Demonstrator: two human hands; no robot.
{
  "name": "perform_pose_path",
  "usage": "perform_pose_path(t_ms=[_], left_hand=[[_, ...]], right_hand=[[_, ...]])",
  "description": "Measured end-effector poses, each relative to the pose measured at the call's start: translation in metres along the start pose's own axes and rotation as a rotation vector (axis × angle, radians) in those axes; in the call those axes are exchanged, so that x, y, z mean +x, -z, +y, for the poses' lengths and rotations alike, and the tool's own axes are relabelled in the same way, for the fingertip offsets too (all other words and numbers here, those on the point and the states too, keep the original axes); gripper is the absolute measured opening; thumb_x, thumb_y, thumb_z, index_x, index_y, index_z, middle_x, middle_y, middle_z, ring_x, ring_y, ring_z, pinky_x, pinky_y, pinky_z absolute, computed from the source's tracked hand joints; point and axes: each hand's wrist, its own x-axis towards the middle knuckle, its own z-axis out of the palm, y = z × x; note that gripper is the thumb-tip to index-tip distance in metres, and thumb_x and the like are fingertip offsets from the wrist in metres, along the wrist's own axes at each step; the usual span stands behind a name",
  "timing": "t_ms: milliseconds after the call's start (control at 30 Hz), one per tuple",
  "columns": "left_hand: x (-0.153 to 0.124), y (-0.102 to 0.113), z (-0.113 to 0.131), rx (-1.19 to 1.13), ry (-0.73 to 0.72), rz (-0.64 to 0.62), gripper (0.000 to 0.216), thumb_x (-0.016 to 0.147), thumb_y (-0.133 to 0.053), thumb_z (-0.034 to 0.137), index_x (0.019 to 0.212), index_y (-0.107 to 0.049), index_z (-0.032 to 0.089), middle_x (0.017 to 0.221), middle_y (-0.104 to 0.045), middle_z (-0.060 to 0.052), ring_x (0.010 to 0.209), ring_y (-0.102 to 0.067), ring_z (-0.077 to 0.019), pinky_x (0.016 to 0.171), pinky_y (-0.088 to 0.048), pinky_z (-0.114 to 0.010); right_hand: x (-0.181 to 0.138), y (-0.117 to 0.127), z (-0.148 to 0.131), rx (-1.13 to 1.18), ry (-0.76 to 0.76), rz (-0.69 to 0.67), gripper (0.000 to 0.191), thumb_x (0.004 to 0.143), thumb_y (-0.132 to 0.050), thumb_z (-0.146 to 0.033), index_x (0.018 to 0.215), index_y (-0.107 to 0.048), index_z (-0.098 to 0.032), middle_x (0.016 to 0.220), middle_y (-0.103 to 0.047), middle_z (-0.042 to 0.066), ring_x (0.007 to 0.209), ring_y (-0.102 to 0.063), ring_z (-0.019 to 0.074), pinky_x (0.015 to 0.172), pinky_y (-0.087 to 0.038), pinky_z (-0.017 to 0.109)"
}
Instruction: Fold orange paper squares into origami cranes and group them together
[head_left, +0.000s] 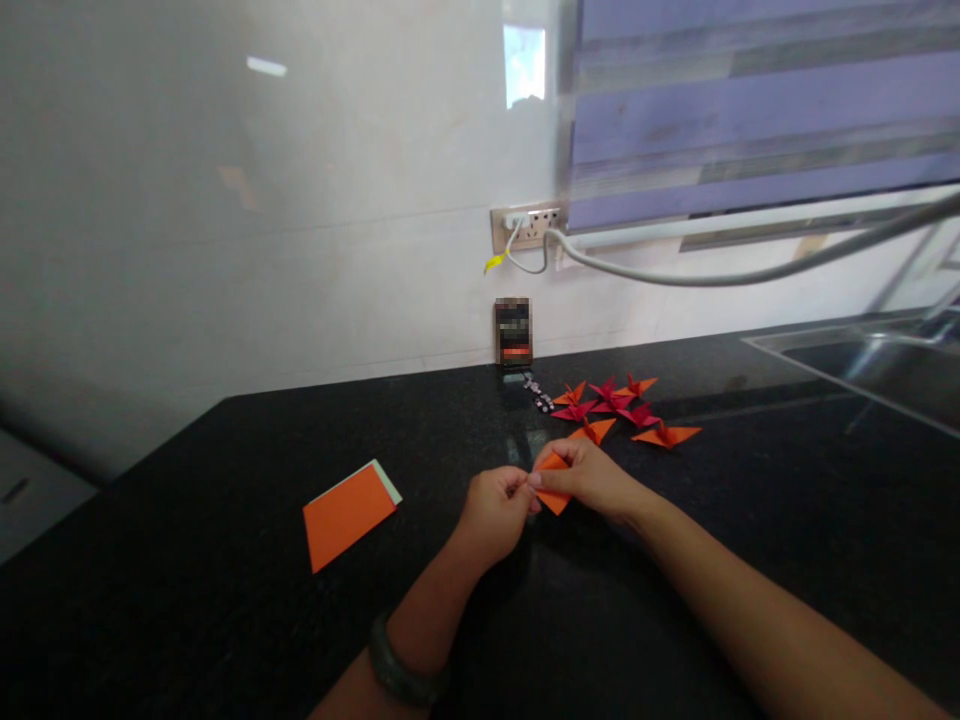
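Observation:
Between my two hands is a small piece of folded orange origami paper (556,500), held just above the dark countertop (225,620). My right hand (589,475) pinches it from the right, thumb on the near face. The fingertips of my left hand (495,510) are closed on its left corner, partly hidden behind the thumb and curled fingers. Just beyond my right hand sits an orange paper crane (596,430), one of several folded cranes in orange and red. To the left lies a stack of square paper (349,515), orange on top with a pale green edge showing.
A phone-like device (514,332) with a beaded strap (538,395) leans against the wall. Above it, a wall socket (526,228) holds plugs, and a grey cable (675,275) runs right. A sink (862,350) is set into the counter at far right.

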Motion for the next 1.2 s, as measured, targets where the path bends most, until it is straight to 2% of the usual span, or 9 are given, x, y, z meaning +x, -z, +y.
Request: perform_pose_path(t_ms=[100, 333, 467, 533, 633, 767, 900, 1067, 1200], left_hand=[[-0.002, 0.001, 0.003, 0.02, -0.029, -0.014, 0.025, 0.074, -0.048, 0.03, 0.058, -0.06, 0.015, 0.055, -0.062, -0.003, 0.05, -0.054, -0.0122, 0.051, -0.039, -0.022], [-0.003, 0.002, 0.011, -0.059, 0.047, 0.015, 0.024, 0.071, -0.049, 0.028, 0.053, -0.059, 0.015, 0.047, -0.059, -0.001, 0.045, -0.051, -0.0109, 0.048, -0.038, -0.022], [-0.001, 0.001, 0.009, -0.078, 0.062, 0.081, 0.024, 0.071, -0.05, 0.029, 0.053, -0.058, 0.015, 0.045, -0.057, 0.0, 0.044, -0.051, -0.0107, 0.047, -0.038, -0.022], [0.0, 0.002, 0.006, -0.079, 0.045, 0.14, 0.026, 0.072, -0.049, 0.031, 0.054, -0.057, 0.015, 0.046, -0.057, 0.0, 0.045, -0.051, -0.011, 0.048, -0.038, -0.022], [0.002, 0.002, 0.003, -0.084, 0.01, 0.202, 0.026, 0.074, -0.05, 0.034, 0.057, -0.058, 0.015, 0.048, -0.057, 0.0, 0.047, -0.052, -0.0114, 0.049, -0.039, -0.022], [0.002, 0.002, 0.002, -0.129, 0.002, 0.216, 0.024, 0.073, -0.052, 0.034, 0.064, -0.061, 0.014, 0.049, -0.057, 0.0, 0.048, -0.053, -0.0116, 0.049, -0.039, -0.022], [0.002, 0.0, 0.001, -0.159, -0.001, 0.203, 0.028, 0.073, -0.051, 0.036, 0.059, -0.061, 0.014, 0.049, -0.057, -0.001, 0.048, -0.052, -0.0114, 0.05, -0.04, -0.022], [0.002, 0.0, 0.001, -0.163, 0.027, 0.213, 0.023, 0.072, -0.052, 0.033, 0.063, -0.061, 0.014, 0.051, -0.058, -0.001, 0.05, -0.054, -0.0122, 0.051, -0.04, -0.022], [0.002, 0.0, 0.001, -0.167, -0.006, 0.176, 0.025, 0.074, -0.051, 0.034, 0.061, -0.059, 0.014, 0.051, -0.056, 0.0, 0.05, -0.052, -0.0112, 0.052, -0.04, -0.022]], right_hand=[[-0.001, 0.0, -0.002, -0.005, 0.002, 0.026, 0.023, 0.058, -0.07, -0.03, 0.064, -0.058, -0.011, 0.052, -0.055, -0.003, 0.047, -0.047, 0.0071, 0.048, -0.036, 0.02], [0.002, 0.002, -0.005, 0.041, 0.014, 0.185, 0.026, 0.058, -0.07, -0.035, 0.059, -0.058, -0.012, 0.049, -0.054, -0.002, 0.044, -0.045, 0.007, 0.045, -0.034, 0.021], [0.005, 0.006, -0.003, 0.104, 0.06, 0.307, 0.03, 0.06, -0.067, -0.04, 0.055, -0.055, -0.013, 0.05, -0.053, -0.002, 0.045, -0.045, 0.0069, 0.045, -0.035, 0.021], [0.006, 0.007, -0.002, 0.106, 0.056, 0.334, 0.031, 0.063, -0.064, -0.044, 0.06, -0.056, -0.014, 0.053, -0.053, -0.002, 0.045, -0.045, 0.0069, 0.043, -0.035, 0.02], [0.005, 0.002, 0.0, 0.077, 0.004, 0.22, 0.033, 0.063, -0.064, -0.046, 0.071, -0.058, -0.015, 0.055, -0.053, -0.002, 0.045, -0.045, 0.0069, 0.039, -0.035, 0.018], [0.003, -0.007, 0.004, 0.069, -0.021, 0.058, 0.03, 0.057, -0.071, -0.038, 0.069, -0.059, -0.013, 0.054, -0.052, -0.003, 0.045, -0.044, 0.0057, 0.039, -0.035, 0.016], [0.004, -0.008, 0.004, 0.122, -0.019, 0.072, 0.027, 0.057, -0.071, -0.032, 0.071, -0.06, -0.012, 0.055, -0.055, -0.002, 0.045, -0.044, 0.0047, 0.04, -0.036, 0.015], [0.003, -0.006, 0.0, 0.139, -0.017, 0.081, 0.025, 0.056, -0.07, -0.025, 0.076, -0.062, -0.011, 0.057, -0.056, -0.002, 0.043, -0.044, 0.0037, 0.038, -0.035, 0.014], [0.002, -0.007, 0.0, 0.19, -0.075, 0.042, 0.02, 0.056, -0.07, -0.024, 0.069, -0.061, -0.012, 0.053, -0.055, -0.004, 0.04, -0.044, 0.0031, 0.036, -0.036, 0.014]])
